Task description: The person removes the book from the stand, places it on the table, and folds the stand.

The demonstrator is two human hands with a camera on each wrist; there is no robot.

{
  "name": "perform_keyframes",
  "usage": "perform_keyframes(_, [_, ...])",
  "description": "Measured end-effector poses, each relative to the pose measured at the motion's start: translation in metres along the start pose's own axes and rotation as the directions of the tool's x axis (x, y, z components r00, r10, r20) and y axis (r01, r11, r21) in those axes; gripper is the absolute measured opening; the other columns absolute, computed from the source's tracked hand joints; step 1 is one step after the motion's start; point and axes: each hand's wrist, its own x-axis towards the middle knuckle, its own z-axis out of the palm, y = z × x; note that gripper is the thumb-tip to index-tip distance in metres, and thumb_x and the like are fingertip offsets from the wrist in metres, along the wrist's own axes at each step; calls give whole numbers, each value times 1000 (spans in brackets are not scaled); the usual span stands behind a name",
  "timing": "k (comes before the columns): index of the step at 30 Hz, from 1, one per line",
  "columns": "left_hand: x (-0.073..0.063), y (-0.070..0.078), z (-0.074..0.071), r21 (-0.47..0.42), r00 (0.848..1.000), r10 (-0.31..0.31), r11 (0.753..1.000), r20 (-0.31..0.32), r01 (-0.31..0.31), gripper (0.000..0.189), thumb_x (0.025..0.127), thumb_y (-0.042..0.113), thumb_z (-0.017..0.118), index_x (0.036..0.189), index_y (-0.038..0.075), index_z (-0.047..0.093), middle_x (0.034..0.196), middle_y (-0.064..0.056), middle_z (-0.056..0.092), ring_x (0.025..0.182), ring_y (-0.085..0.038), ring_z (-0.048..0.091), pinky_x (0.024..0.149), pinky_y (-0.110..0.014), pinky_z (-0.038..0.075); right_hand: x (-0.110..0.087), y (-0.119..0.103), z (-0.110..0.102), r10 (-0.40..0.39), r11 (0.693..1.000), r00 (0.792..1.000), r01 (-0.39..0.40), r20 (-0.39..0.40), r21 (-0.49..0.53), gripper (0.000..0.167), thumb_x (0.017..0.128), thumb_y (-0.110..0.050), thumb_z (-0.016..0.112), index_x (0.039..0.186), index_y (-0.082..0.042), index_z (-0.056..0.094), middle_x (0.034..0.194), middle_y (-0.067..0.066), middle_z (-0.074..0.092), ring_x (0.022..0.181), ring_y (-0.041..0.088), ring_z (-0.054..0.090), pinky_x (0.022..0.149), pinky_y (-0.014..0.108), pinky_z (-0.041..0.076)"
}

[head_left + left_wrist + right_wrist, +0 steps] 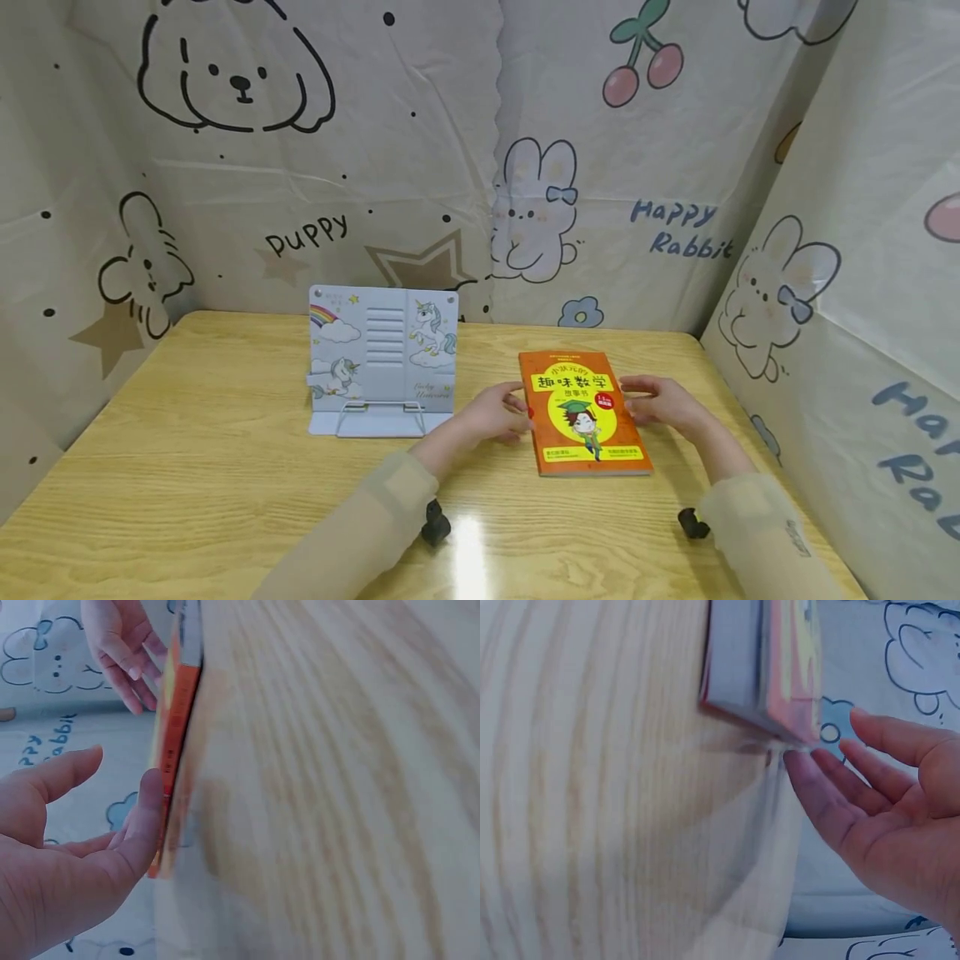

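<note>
An orange book (558,454) with a cartoon child in a green cap on its cover lies flat on the wooden table, face up. My left hand (491,414) is at its left edge; in the left wrist view this hand (82,862) has its thumb apart and its fingertips by the orange spine (177,724). At the opposite edge is my right hand (667,402). The right wrist view has that hand (889,802) with loosely spread fingers near a corner of the book (791,690). Neither hand grips the book.
Left of the book stands a white unicorn-print book stand (386,350) with a wire holder (381,407) at its foot. The wooden table (187,467) meets a printed cloth (420,150) at the back and sides. A small black object (435,523) is by the left sleeve.
</note>
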Motion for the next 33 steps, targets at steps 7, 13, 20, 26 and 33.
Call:
perform_keyframes(7, [-15, 11, -7, 35, 999, 9, 999, 40, -10, 72, 85, 6, 67, 147, 3, 29, 115, -14, 53, 90, -27, 64, 74, -41, 58, -13, -20, 2, -22, 1000, 999, 21, -39, -15, 55, 96, -19, 55, 143, 1, 34, 144, 25, 37, 119, 37, 50, 94, 42, 50])
perform_keyframes(13, [-30, 20, -15, 75, 997, 42, 996, 67, -47, 69, 89, 12, 65, 146, 2, 28, 118, -18, 52, 88, -22, 63, 72, -41, 58, -24, -40, 8, -84, 995, 994, 87, -67, 50, 61, 95, -25, 56, 145, -1, 29, 144, 25, 36, 125, 40, 45, 100, 48, 44])
perform_keyframes(20, [-47, 29, -26, 144, 992, 124, 982, 18, -125, 69, 89, 14, 65, 147, 4, 29, 125, -21, 51, 90, -22, 64, 69, -36, 58, -34, -63, 17, -158, 976, 977, 177, -145, 129, 57, 95, -22, 57, 144, -6, 33, 141, 20, 42, 126, 38, 45, 99, 41, 46])
perform_keyframes(26, [-63, 37, -35, 170, 986, 166, 972, -5, -163, 68, 89, 17, 65, 147, 6, 30, 120, -14, 54, 93, -26, 64, 70, -38, 58, -44, -83, 29, -216, 953, 958, 249, -187, 175, 52, 96, -13, 53, 143, -5, 34, 138, 19, 46, 123, 34, 49, 96, 34, 48])
perform_keyframes(33, [-83, 46, -43, 162, 978, 205, 967, -24, -198, 61, 89, 17, 64, 144, 12, 36, 118, -8, 55, 94, -19, 62, 72, -37, 58, -56, -102, 46, -294, 907, 928, 346, -230, 238, 51, 95, -12, 56, 142, -5, 37, 134, 18, 48, 113, 16, 57, 90, 22, 51])
